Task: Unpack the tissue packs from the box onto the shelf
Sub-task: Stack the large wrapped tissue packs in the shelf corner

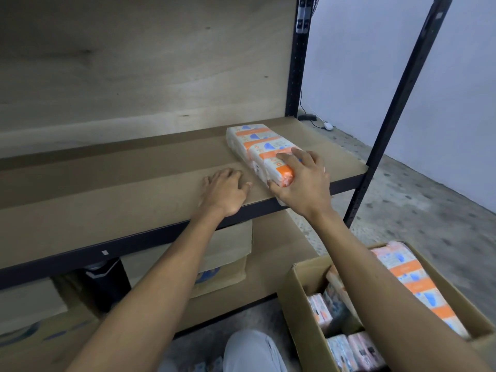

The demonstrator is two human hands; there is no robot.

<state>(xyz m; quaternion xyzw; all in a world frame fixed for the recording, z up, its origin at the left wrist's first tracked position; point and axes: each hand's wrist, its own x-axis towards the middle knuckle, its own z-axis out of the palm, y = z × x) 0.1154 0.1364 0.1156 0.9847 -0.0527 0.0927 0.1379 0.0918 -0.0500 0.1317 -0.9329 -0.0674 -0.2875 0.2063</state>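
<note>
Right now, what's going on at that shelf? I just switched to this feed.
A person is unpacking tissue packs. The right hand grips the near end of an orange-and-white tissue pack that lies on the shelf, towards its right end. The left hand rests on the shelf beside the pack and holds nothing. The open cardboard box at lower right has more packs in it.
</note>
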